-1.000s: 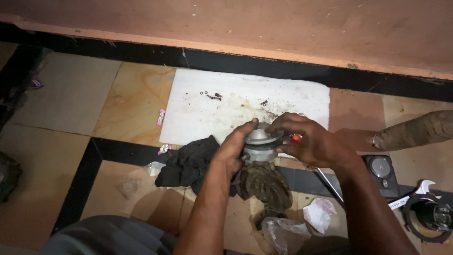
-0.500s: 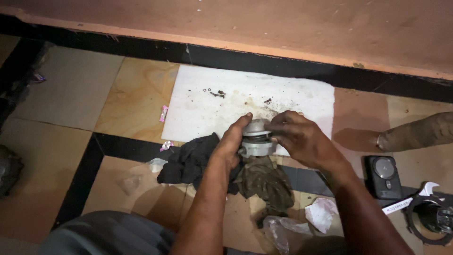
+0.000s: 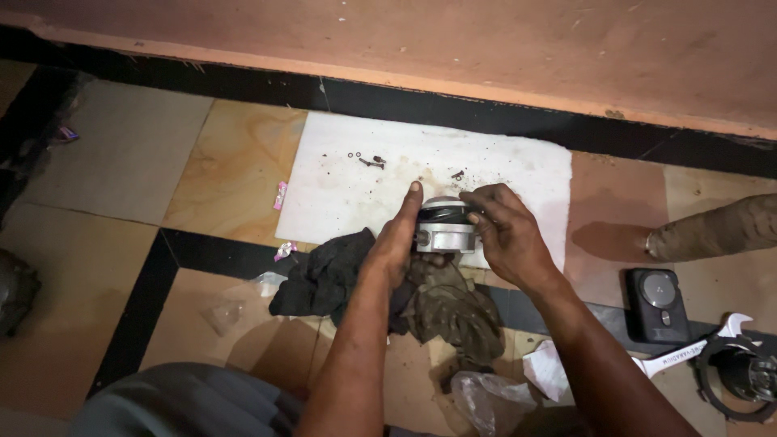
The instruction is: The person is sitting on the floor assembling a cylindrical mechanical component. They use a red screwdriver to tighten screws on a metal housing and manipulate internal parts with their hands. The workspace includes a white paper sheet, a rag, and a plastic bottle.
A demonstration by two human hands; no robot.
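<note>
part: round metal part point(image 3: 443, 228), silver with a dark top ring, sits at the near edge of the white sheet point(image 3: 340, 194), on top of the rags point(image 3: 388, 287)
axis: part's round axis points roughly up; wide side faces you
left hand: your left hand point(image 3: 398, 239) presses flat against the part's left side, fingers together, index stretched up past the rim
right hand: your right hand point(image 3: 503, 231) cups the right side, fingers curled over the top edge, touching it
nearer: both hands touch it, one on each side; neither is closer
relation: part is clamped between your palms, dead centre between the forearms
nearby: small screws point(image 3: 372, 161) on the sheet beyond the part, apart from it; wrench point(image 3: 688, 352) and black box point(image 3: 655, 303) well to your right
hidden: part's underside and right flank are covered by rags and fingers; can't tell what your right fingertips grip
</note>
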